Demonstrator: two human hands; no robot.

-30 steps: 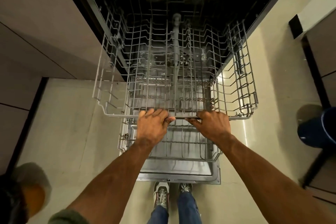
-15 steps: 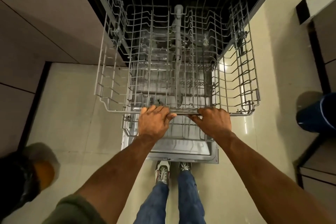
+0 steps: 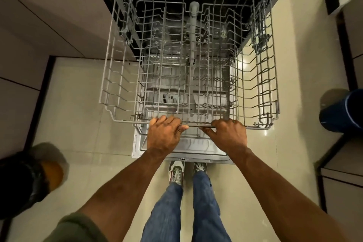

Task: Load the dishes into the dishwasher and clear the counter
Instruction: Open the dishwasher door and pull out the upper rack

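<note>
At the front rail of the upper rack (image 3: pixel 257 76), left hand (image 3: pixel 164 133) and right hand (image 3: pixel 228 135), fingers curled round the rail, open dishwasher door (image 3: pixel 184 148) beneath.

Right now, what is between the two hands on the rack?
In the head view, only a short bare stretch of the grey wire dishwasher rack's front bar separates the left hand and right hand.

Both bare arms reach forward and down, side by side, forearms angling slightly inward toward the wrists. The left hand (image 3: pixel 164 133) is palm-down, fingers curled over a thin wire bar, thumb tip pointing right beneath it. The right hand (image 3: pixel 227 135) mirrors it just beside, knuckles up, fingers hooked over the same bar, thumb stretched left. A green sleeve (image 3: pixel 76 228) covers the left upper arm. Jeans-clad legs (image 3: pixel 184 212) stand below, between the arms.
</note>
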